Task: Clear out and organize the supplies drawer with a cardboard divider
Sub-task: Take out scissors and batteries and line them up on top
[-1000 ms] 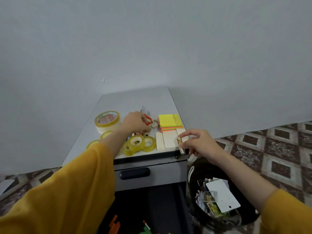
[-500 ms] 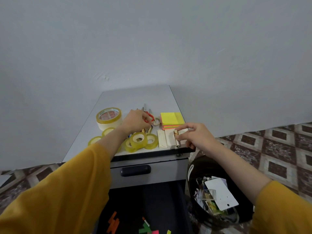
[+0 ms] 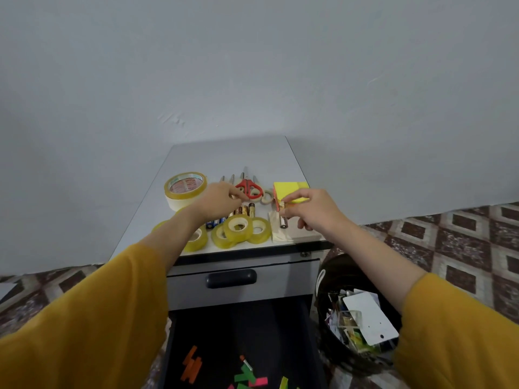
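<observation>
1. The drawer (image 3: 238, 327) is pulled out toward the near side, below the cabinet top (image 3: 233, 157), with coloured paper scraps (image 3: 192, 366) inside.
2. The right hand (image 3: 313, 213) pinches the far end of a slim metallic stick (image 3: 283, 222). The stick's long axis runs near to far over beige sheets (image 3: 278, 235) at the top's near right corner.
3. The left hand (image 3: 220, 203), apart from the right, curls beside the scissors (image 3: 248, 188). Whether it grips anything is unclear.

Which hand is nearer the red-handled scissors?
Left. The left hand has its fingers at the handle loops of the red-handled scissors; the right hand, pinching a small brass-coloured item, sits further right beside the yellow sticky-note pad.
</observation>
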